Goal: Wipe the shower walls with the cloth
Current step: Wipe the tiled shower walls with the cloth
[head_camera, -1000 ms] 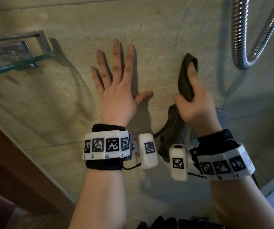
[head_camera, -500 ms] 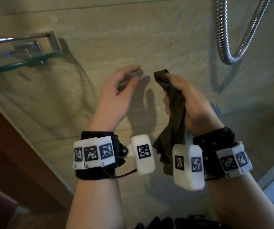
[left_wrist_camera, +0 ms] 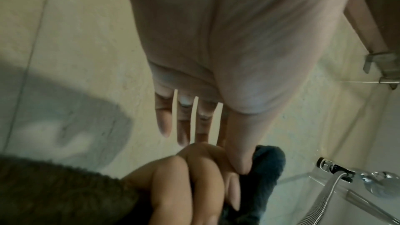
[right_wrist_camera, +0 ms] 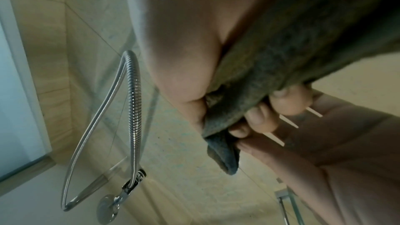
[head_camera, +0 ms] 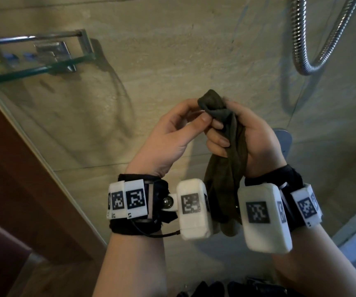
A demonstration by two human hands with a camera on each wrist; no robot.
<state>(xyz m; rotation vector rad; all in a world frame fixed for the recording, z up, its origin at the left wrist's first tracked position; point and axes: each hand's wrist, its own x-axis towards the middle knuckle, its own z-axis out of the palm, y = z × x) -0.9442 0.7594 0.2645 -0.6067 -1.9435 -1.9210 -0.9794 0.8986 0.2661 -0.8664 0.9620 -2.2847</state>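
Hands: both up in front of the tiled shower wall point(head_camera: 172, 67), meeting at the top of the cloth point(head_camera: 226, 159), neither one on the tile.
Right hand point(head_camera: 252, 142): fingers curled round the dark olive cloth, gripping it bunched through my fist, the long tail hanging down between my wrists.
Left hand point(head_camera: 172, 133): thumb and forefinger pinching the top fold just beside my right fingertips; other fingers loose and straight in the left wrist view.
Step in hand: I reckon I'm regathering the cloth before going back to the wall.
Doing it well: pull that top fold out flat, double it into a broad pad, tuck the tail into my palm so it doesn't drag.
Next contact: lay the pad flat on the tile, press with the whole palm, overlap the strokes.
Watch for: the metal shower hose point(head_camera: 308, 61) looping at upper right and the glass shelf point(head_camera: 33, 70) at left; keep the cloth from snagging either.
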